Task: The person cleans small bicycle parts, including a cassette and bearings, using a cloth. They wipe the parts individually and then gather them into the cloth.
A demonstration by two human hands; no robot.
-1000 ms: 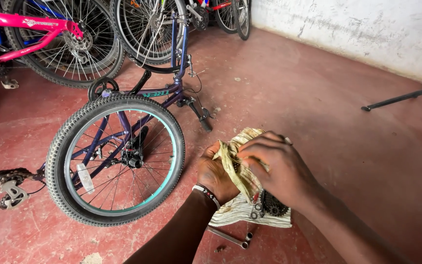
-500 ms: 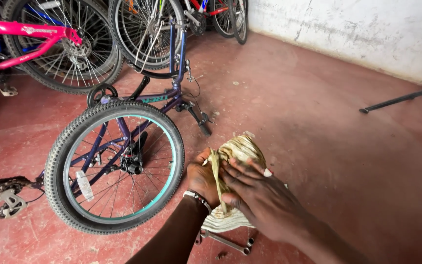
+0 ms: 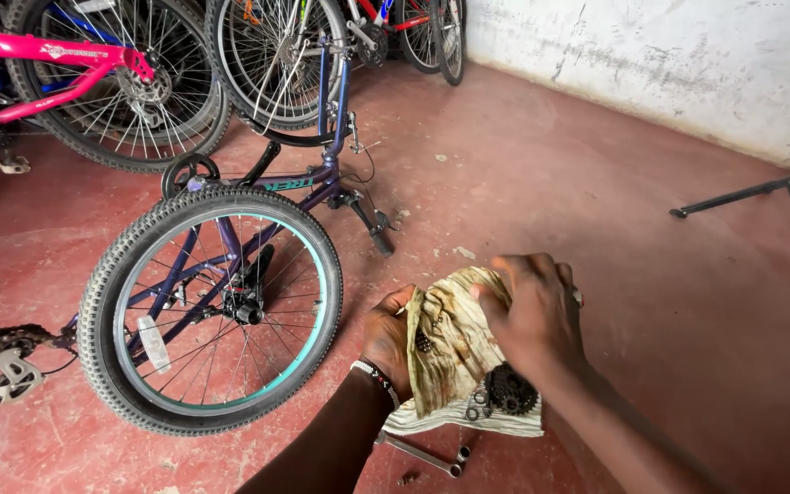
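Low and right of centre in the frame, our left hand (image 3: 390, 334) and right hand (image 3: 532, 316) both grip a stained rag (image 3: 450, 343), bunched upright between them, above a sprocket (image 3: 509, 389).

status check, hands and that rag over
Left hand grips stained rag from beneath. Right hand presses on top. Dark sprocket on it by right wrist. Upturned bike wheel left, apart.

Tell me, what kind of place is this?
Probably a bicycle repair shop: several bicycles stand at the back, a purple bike lies on the red floor, and both hands work a greasy rag over a sprocket.
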